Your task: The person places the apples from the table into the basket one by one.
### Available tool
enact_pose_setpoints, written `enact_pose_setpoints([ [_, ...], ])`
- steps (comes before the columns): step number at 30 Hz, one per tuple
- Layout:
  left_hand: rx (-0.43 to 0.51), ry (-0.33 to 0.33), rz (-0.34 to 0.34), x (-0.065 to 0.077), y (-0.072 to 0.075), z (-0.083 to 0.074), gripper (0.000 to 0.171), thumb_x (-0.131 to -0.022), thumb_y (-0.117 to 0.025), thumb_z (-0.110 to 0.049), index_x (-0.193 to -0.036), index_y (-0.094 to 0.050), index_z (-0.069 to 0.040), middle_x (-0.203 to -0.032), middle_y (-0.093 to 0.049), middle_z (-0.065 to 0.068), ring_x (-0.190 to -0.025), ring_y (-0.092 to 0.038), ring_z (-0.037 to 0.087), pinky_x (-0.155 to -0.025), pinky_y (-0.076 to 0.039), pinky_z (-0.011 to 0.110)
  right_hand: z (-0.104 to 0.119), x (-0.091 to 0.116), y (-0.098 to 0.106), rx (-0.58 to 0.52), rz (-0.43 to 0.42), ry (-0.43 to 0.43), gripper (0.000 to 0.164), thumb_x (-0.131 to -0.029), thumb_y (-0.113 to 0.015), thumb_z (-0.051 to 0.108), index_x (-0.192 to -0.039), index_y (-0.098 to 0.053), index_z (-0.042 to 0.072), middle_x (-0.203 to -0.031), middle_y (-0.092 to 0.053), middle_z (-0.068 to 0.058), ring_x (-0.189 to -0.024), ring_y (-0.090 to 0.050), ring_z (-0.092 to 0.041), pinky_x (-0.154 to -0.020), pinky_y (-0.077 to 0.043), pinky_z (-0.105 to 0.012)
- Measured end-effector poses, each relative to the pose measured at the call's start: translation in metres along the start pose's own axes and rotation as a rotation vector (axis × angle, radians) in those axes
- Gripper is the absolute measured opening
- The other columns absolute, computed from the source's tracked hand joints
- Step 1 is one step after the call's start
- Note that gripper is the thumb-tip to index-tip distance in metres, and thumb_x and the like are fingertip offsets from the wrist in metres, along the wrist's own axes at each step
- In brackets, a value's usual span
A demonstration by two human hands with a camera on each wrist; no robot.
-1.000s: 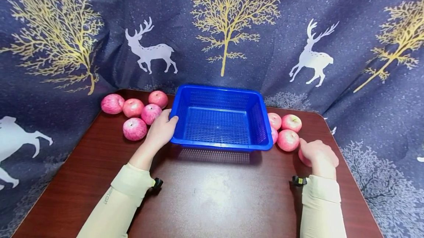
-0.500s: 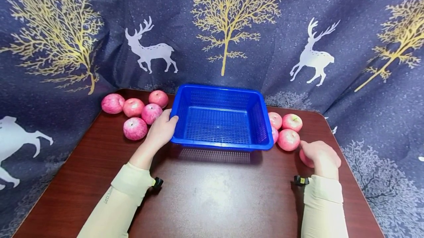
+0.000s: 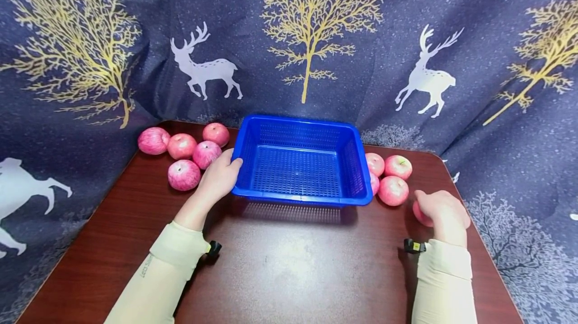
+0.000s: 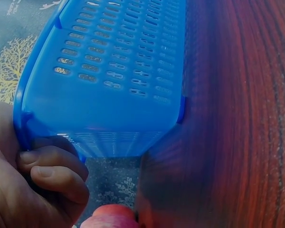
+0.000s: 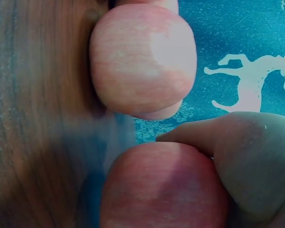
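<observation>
A blue plastic basket (image 3: pixel 295 173) with perforated walls stands at the back middle of the table, nothing inside it. My left hand (image 3: pixel 220 176) grips its left rim; in the left wrist view the fingers (image 4: pixel 59 183) curl under the edge. At the right, my right hand (image 3: pixel 442 211) holds an apple (image 3: pixel 422 214) from above, its palm covering most of the fruit. The right wrist view shows this apple (image 5: pixel 164 190) with the thumb along its side. Several other apples (image 3: pixel 393 191) sit between that hand and the basket, one partly behind the basket wall.
More apples (image 3: pixel 184 175) are grouped at the back left, next to my left hand. The dark red wooden table (image 3: pixel 289 274) ends at a hanging dark blue cloth (image 3: pixel 271 63) printed with deer and trees. Small black wrist cameras (image 3: pixel 414 246) stick out from the cuffs.
My right hand has shifted slightly right with its apple, widening the gap to the neighbouring apple. The left hand and basket have stayed nearly still.
</observation>
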State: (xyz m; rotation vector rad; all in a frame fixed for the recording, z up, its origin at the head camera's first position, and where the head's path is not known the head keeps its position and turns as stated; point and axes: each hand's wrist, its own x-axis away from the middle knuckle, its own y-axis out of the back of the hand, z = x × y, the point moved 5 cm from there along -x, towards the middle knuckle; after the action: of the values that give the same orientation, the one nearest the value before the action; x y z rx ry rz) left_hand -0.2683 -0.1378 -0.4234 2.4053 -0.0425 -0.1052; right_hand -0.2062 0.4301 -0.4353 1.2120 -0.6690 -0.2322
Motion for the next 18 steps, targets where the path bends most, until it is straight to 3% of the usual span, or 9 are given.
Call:
enact_pose_setpoints([
  [7,-0.014,0.014,0.014,0.0,0.002,0.003,0.048,-0.103,-0.04,-0.036,-0.143,-0.045,-0.01,-0.135,-0.056,0.014,-0.122,-0.052,0.034,-0.103,-0.037,0.053,0.007,0.006,0.01,-0.021,-0.076,0.077,0.089,-0.088,-0.029,0.078,-0.124,-0.058,0.002,-0.124,-0.052,-0.033,-0.103,-0.055,-0.047,-0.062,-0.046,-0.052],
  [11,-0.009,0.026,0.023,0.0,0.002,0.004,0.048,-0.104,-0.039,-0.037,-0.143,-0.044,-0.01,-0.135,-0.055,0.014,-0.122,-0.052,0.034,-0.103,-0.037,0.053,0.014,0.013,0.017,-0.075,-0.138,0.162,0.082,-0.09,-0.032,0.076,-0.122,-0.061,0.007,-0.12,-0.058,-0.028,-0.101,-0.056,-0.045,-0.069,-0.046,-0.052],
  [18,-0.006,0.052,0.047,0.0,0.001,0.003,0.049,-0.104,-0.038,-0.038,-0.144,-0.042,-0.011,-0.137,-0.054,0.014,-0.123,-0.051,0.034,-0.103,-0.037,0.055,0.024,0.027,0.028,-0.203,-0.309,0.226,0.079,-0.09,-0.037,0.074,-0.122,-0.061,0.006,-0.123,-0.06,-0.025,-0.109,-0.053,-0.047,-0.085,-0.043,-0.057],
])
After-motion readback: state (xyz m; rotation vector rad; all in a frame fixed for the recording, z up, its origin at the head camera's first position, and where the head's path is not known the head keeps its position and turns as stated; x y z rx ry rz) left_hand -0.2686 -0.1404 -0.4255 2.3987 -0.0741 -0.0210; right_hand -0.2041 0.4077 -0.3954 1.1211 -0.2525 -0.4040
